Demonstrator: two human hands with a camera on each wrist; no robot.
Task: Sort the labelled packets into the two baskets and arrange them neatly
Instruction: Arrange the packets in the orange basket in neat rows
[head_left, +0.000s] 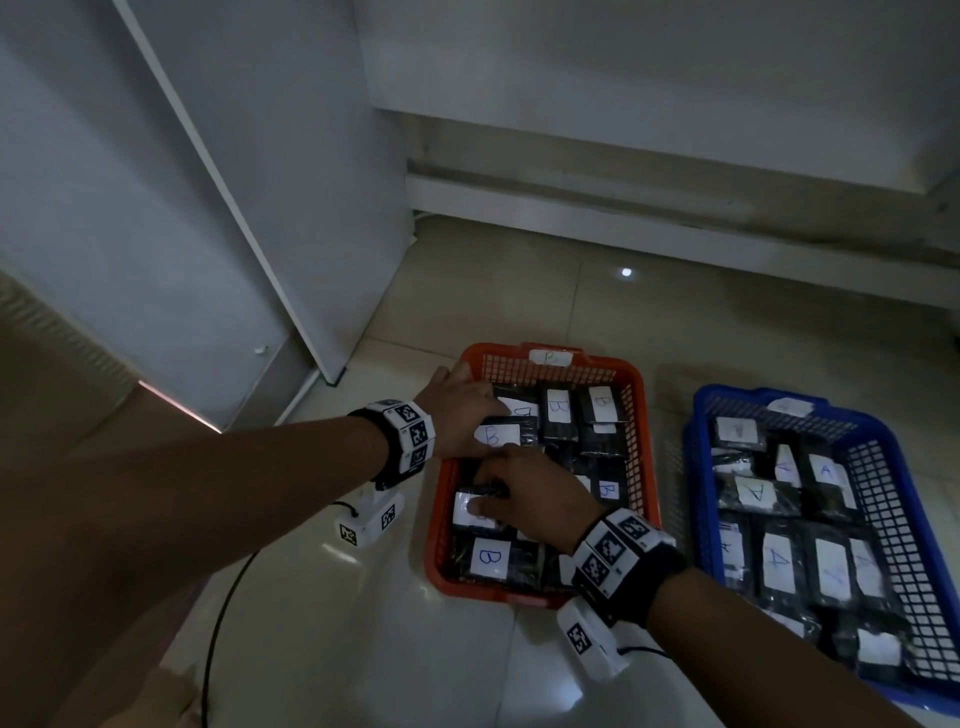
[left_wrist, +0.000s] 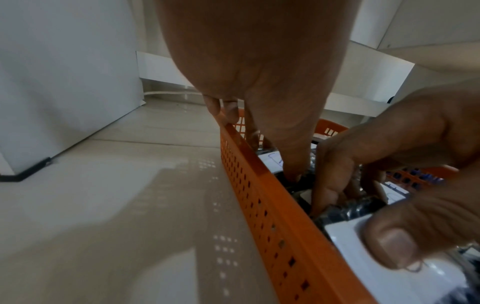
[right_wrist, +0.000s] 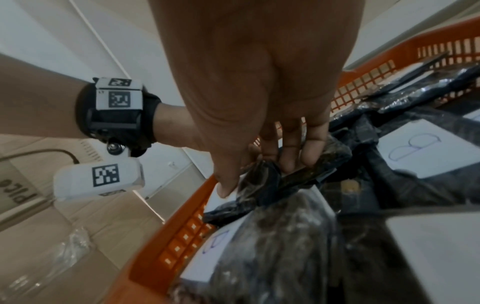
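Note:
An orange basket (head_left: 637, 441) on the floor holds several black packets with white "B" labels. A blue basket (head_left: 690, 467) to its right holds several black packets labelled "A". My left hand (head_left: 483, 421) reaches into the orange basket's far left corner, its straight fingers (left_wrist: 293, 172) touching the packets by the rim (left_wrist: 246, 185). My right hand (head_left: 488, 501) is over the basket's left side. Its thumb and fingers (right_wrist: 291, 162) pinch the crumpled top edge of a black B packet (right_wrist: 270, 185), whose white label (head_left: 467, 512) lies under the thumb.
A white cabinet panel (head_left: 249, 208) stands at the left and a wall ledge (head_left: 675, 208) runs along the back. A black cable (head_left: 218, 623) trails over the tiled floor left of the orange basket. A cardboard box (right_wrist: 39, 226) lies near my left arm.

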